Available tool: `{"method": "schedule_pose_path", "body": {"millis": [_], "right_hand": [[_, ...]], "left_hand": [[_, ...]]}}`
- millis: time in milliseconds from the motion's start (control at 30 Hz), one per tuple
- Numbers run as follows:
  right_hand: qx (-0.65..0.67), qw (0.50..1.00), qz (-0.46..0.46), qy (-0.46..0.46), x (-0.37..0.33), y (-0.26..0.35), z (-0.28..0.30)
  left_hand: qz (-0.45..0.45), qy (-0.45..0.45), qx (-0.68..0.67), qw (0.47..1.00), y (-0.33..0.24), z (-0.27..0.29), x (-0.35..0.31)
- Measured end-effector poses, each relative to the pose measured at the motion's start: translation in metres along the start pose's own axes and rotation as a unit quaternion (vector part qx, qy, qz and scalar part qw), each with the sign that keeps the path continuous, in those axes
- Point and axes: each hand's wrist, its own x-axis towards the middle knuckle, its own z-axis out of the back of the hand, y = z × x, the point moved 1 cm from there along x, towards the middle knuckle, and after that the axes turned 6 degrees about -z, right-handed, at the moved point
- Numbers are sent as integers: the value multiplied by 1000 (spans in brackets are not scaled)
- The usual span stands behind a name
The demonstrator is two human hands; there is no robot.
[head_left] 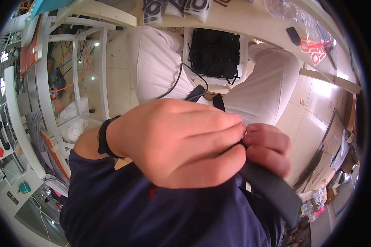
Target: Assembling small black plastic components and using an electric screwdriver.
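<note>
My left hand (185,144), with a black band (106,138) round its wrist, is large in the middle, fingers bent and closed. Against its fingertips, my right hand (270,148) is closed too. Between them they grip a black strap (272,189), whose wide flat end runs from under my right hand to the lower right. Two more flat black ends (218,102) and a looped thin black cord (179,80) stick out beyond my left hand, over my lap. My fingers hide where these parts meet.
Between my knees stands a white bin (244,53) heaped with black pieces (214,53). Printed packets (152,12), a clear plastic bag (288,16) and a small black piece (293,36) lie on the table (243,24). White metal frames (104,74) rise at left; flattened cardboard (327,160) leans at right.
</note>
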Motion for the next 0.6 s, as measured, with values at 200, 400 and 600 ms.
{"method": "schedule_pose_path", "body": {"millis": [200, 400, 600], "right_hand": [[114, 980, -155, -42, -10, -23, 2], [224, 909, -341, -84, 0, -17, -4], [211, 901, -370, -76, 7, -14, -7]], "left_hand": [[306, 17, -96, 947, -6, 1, 2], [385, 12, -133, 913, -6, -2, -1], [539, -43, -260, 800, -4, -5, -2]]}}
